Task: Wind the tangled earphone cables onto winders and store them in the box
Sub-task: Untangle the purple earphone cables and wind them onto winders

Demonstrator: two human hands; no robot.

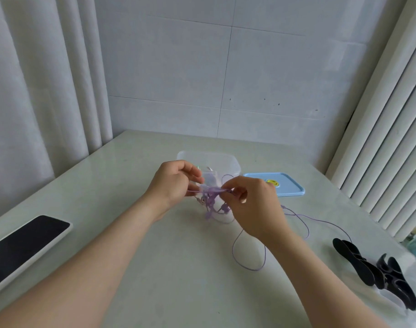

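A glossy, pale green table met a grey tiled wall; pleated white curtains hung at its left edge; above the table's middle, the left hand and right hand each pinched a thin, tangled purple earphone cable; just behind stood a clear plastic box, its flat blue lid alongside; curved black winders lay near the right edge.

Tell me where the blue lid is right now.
In the head view, the blue lid lies flat on the table, right of centre, beside the clear box on its right and just beyond the right hand, which pinches the purple earphone cable.
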